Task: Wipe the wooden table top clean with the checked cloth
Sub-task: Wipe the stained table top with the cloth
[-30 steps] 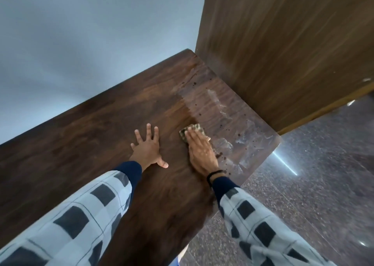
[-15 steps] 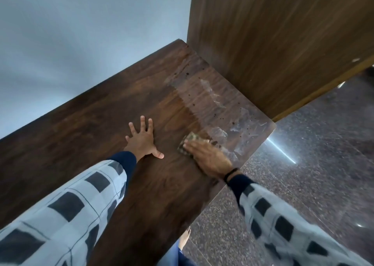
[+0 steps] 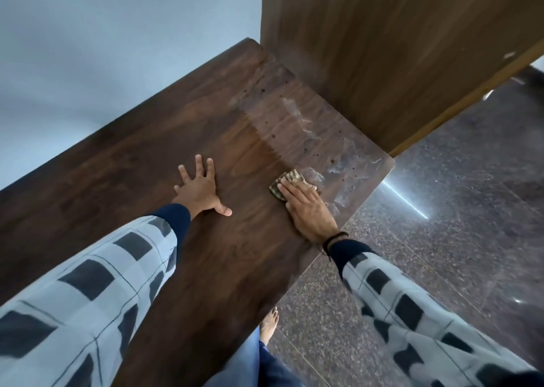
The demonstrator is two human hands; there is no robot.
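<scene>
Flatly, right hand (image 3: pixel 306 207) presses checked cloth (image 3: pixel 290 177) onto table top (image 3: pixel 141 157).

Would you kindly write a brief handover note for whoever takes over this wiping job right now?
Left hand: flat, fingers spread, resting on the dark wooden table top.
Right hand: straight fingers pressing the folded checked cloth onto the table near its right end.
Done: the wood left of the cloth looks clean.
Left: pale smears and dark specks between the cloth and the far right corner.
</scene>
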